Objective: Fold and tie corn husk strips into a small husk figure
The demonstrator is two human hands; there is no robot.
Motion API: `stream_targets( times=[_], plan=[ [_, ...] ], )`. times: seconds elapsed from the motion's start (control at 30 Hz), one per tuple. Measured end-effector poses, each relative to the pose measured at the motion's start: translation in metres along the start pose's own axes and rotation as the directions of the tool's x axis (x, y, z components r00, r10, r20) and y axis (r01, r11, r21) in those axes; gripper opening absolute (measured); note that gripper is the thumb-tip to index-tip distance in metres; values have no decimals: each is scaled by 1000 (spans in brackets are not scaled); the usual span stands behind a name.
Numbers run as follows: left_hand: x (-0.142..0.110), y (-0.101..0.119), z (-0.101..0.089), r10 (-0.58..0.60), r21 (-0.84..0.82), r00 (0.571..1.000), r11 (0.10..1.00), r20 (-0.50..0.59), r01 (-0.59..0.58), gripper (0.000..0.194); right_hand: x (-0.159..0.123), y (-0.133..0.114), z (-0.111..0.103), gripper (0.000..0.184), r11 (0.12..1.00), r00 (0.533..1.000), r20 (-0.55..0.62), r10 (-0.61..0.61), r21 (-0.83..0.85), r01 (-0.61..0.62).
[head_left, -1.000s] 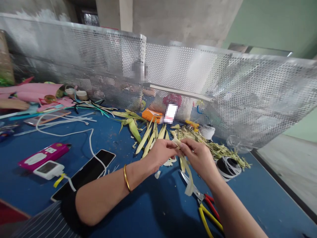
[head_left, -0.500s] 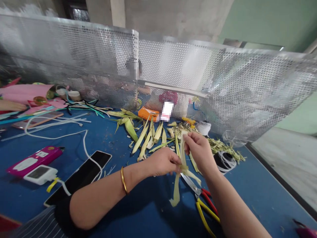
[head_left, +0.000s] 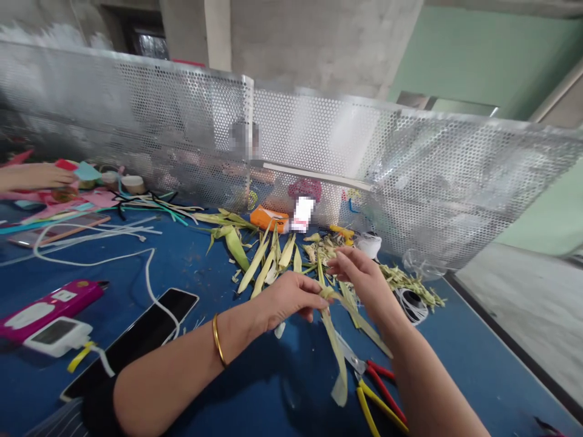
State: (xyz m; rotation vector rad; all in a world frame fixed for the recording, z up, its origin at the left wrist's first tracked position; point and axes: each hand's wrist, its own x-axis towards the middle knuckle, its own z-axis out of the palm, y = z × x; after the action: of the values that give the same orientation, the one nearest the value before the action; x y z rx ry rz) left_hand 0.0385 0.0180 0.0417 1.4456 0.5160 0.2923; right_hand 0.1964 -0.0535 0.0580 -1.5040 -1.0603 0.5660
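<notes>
My left hand is closed, pinching pale green corn husk strips at a folded or knotted crossing. One strip hangs toward me, another slants down to the right, and a narrow one points away. Just right of the crossing, my right hand is raised with its fingers apart and no strip visible in them. Beneath the hanging ends lies a pair of scissors with red and yellow handles; the strips partly cover its blades. Beyond my hands, loose corn husks lie spread on the blue table.
A black phone, a white cable and a magenta device lie left. A spool of white cord stands right, near husk scraps. A perforated metal screen rises behind. Another person's hand is far left.
My right hand has let go of the upright strip and spread its fingers. That strip now slants down to the right. My left hand keeps its pinch. The other person's hand has lifted.
</notes>
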Motion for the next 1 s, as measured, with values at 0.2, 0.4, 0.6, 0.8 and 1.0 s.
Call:
stream_targets(
  times=[0.2,0.4,0.6,0.8,1.0],
  plan=[
    [0,5,-5,-34,-126,989,992,-144,15,14,-9,-8,-15,25,951,926,376,-24,-276,137],
    [0,7,-6,-102,-294,987,954,-125,61,17,-6,-2,-11,22,906,937,317,-148,-335,257],
    [5,0,-6,-116,-396,981,917,-158,44,15,2,7,-14,24,886,930,326,-170,-363,289],
    [4,2,-7,-119,-408,963,913,-241,11,15,2,7,-17,19,809,934,182,-309,-465,358],
    [1,7,-7,-83,-486,974,873,-212,-32,19,-23,-23,1,18,402,647,434,-628,-531,746]
  ],
)
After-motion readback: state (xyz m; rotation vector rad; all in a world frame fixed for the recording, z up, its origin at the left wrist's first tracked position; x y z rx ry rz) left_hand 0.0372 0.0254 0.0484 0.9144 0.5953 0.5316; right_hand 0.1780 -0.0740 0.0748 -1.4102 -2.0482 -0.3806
